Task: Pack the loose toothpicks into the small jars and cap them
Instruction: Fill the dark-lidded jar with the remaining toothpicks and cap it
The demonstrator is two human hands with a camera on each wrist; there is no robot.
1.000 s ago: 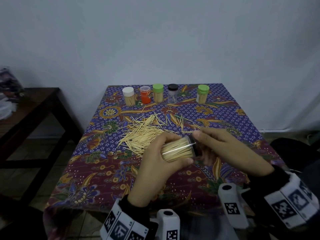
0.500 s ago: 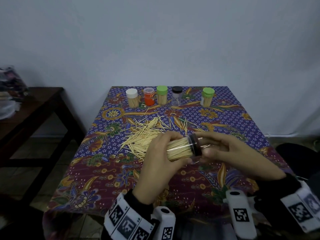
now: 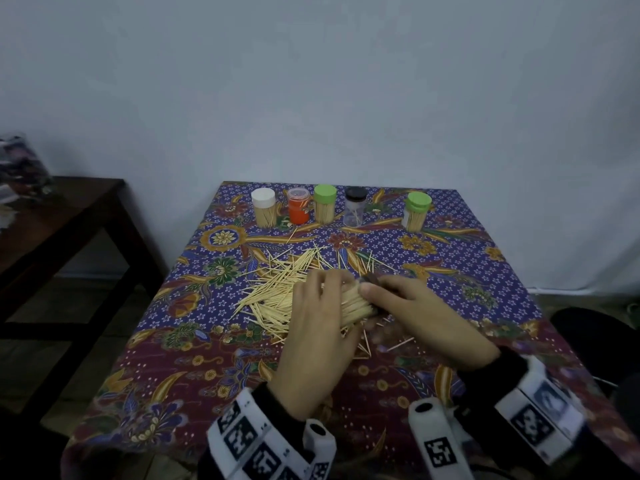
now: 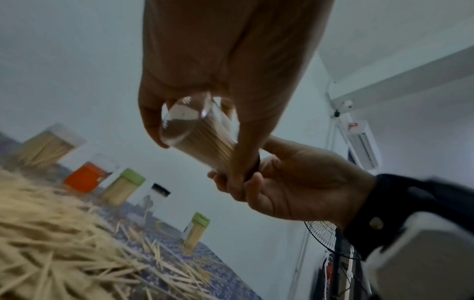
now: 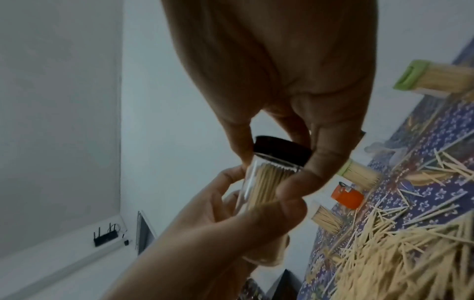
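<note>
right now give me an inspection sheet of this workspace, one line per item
surface: table under a patterned cloth, loose toothpicks heaped mid-table.
job's things: clear jar packed with toothpicks, held on its side above the heap; black cap sits on its mouth.
clutter: five jars at the far edge: white-capped, orange, green-capped, black-capped and nearly empty, green-capped.
grippers: left hand grips the jar body; right hand fingers pinch the cap.
cables: cords hang by a fan at the wall.
surroundings: dark side table, wall air conditioner, router.
</note>
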